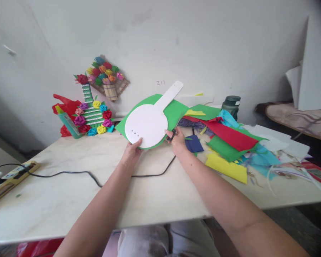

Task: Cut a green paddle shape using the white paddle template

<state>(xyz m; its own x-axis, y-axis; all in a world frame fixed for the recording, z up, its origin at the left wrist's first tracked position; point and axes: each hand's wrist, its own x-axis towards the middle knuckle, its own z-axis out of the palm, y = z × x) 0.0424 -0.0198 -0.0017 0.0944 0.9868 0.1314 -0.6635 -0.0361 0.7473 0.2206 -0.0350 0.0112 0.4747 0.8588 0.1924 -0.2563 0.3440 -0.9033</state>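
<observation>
The left hand [133, 150] pinches the lower edge of a white banjo-shaped cutout [147, 123] with the green sheet [174, 109] behind it, above the bench [69, 200]. Rightward, the right hand [178, 140] grips black-handled scissors [172, 135]. Trimming green around the outline seems underway; the next cut calls for keeping both layers aligned.

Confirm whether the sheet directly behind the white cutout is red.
No, the sheet showing around the edges of the white cutout, which the left hand holds near its bottom, is green.
</observation>
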